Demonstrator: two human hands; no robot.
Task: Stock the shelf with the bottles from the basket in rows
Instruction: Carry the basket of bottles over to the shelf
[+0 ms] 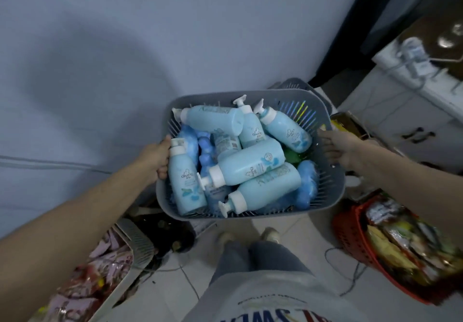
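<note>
Grey printed top (265, 296) – grey trousers (250, 259)

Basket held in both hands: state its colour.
Grey, with slatted sides: the basket, seen in the head view.

You're in a shop's back room: packed goods baskets (355, 241) crowd the tiled floor (295, 269), lower left and right.

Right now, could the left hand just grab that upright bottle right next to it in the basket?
Probably, but not without letting go first. The left hand is gripping the rim of the grey basket, as is the right hand. The upright bottle stands just beside its fingers, with nothing covering it.
</note>
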